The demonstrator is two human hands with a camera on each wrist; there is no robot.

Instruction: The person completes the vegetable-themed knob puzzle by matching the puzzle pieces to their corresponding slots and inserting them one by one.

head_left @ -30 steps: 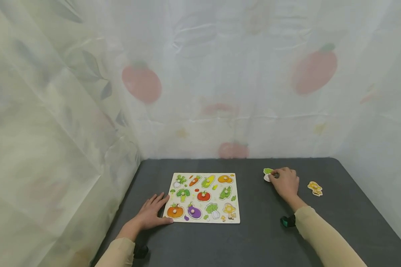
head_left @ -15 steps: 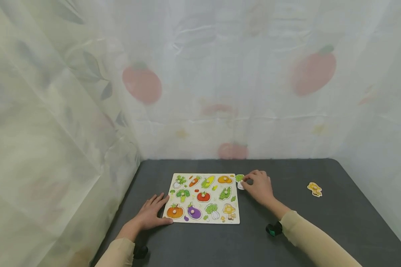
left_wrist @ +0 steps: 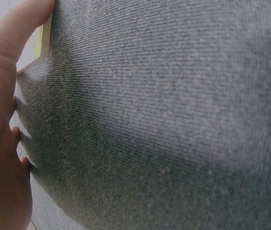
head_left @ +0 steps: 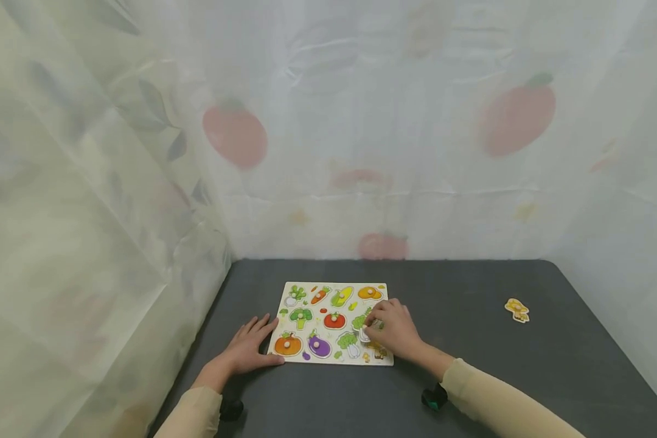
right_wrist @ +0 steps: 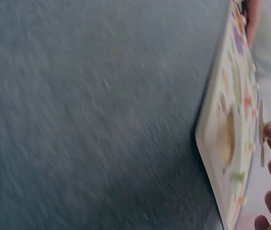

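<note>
A white vegetable puzzle board lies on the dark table, most of its spaces filled with knobbed pieces. My left hand rests at its left edge, fingers spread and thumb at the near corner. Between thumb and finger, my right hand pinches a bok choy piece by its knob. The right wrist view shows this thin piece edge-on, held above the board and apart from it. Left of it on the board shows the bok choy space. The right hand partly covers the mushroom space.
A yellow mushroom piece lies on the table off to the right. A pale curtain with fruit prints hangs behind the table and along its sides.
My right hand has carried the bok choy piece leftward from the right part of the table to over the board. The left hand has stayed at the board's edge.
</note>
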